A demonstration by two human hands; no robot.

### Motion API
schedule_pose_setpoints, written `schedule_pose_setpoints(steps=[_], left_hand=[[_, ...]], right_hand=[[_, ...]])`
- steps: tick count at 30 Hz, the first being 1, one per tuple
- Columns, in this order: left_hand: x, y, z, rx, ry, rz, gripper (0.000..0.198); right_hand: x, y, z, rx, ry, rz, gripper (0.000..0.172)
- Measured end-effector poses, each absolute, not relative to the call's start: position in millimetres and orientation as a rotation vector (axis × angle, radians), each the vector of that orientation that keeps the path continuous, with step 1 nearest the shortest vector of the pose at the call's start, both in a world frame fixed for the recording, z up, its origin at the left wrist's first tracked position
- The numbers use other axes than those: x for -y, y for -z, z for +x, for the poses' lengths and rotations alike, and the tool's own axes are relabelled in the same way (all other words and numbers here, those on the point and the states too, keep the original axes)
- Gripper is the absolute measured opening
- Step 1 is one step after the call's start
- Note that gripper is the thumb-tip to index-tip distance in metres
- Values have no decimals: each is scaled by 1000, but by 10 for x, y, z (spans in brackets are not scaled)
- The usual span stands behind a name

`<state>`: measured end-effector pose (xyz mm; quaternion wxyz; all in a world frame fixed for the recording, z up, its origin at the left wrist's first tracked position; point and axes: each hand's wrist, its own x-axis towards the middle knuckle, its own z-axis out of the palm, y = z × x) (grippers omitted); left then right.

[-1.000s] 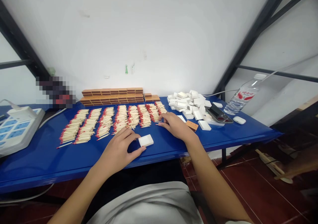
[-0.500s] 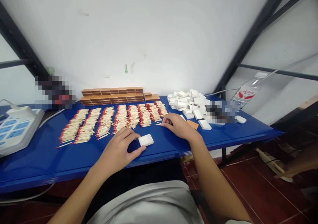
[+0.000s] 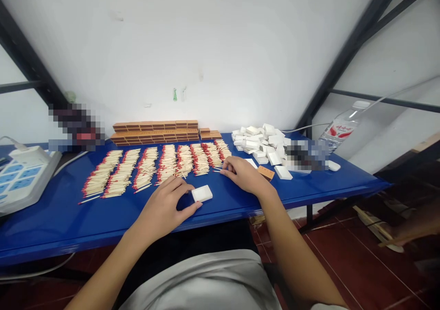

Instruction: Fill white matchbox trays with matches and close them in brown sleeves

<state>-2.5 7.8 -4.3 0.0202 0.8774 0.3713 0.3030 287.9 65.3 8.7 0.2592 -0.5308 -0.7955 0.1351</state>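
On the blue table a small white matchbox tray [image 3: 202,194] lies between the thumb and fingers of my left hand [image 3: 168,203], which is closed on it from the left. My right hand [image 3: 242,174] is in a pinch at the near end of the rightmost pile of matchsticks [image 3: 223,150]. A couple of matchsticks [image 3: 217,168] poke out to the left of its fingertips; the rest of the grip is hidden. Just right of that hand lies an orange matchbox sleeve [image 3: 266,173], with a white tray [image 3: 251,163] partly showing behind it.
Several red-tipped match piles [image 3: 167,163] run across the table. Stacked orange matchboxes [image 3: 154,133] line the wall. A heap of white trays [image 3: 259,140] sits at the right, near a tilted water bottle [image 3: 340,129]. A power strip [image 3: 24,177] occupies the left end.
My right hand has shifted slightly left, and more of the orange sleeve and the white tray beside it now shows. My left hand and its tray have stayed put.
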Motion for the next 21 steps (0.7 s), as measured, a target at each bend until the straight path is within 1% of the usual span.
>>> schedule_pose_setpoints(steps=[3, 8, 13, 21], left_hand=[[-78, 41, -24, -1153, -946, 2718, 22], [-82, 36, -24, -1139, -961, 2714, 22], [-75, 28, -19, -1153, -950, 2719, 22], [-73, 14, -12, -1139, -940, 2711, 19]], right_hand=[[-647, -87, 2857, 2178, -338, -1408, 7], [-647, -94, 2865, 2182, -367, -1417, 17], [-583, -174, 2890, 2197, -447, -1419, 17], [-213, -405, 2609, 2336, -551, -1277, 16]])
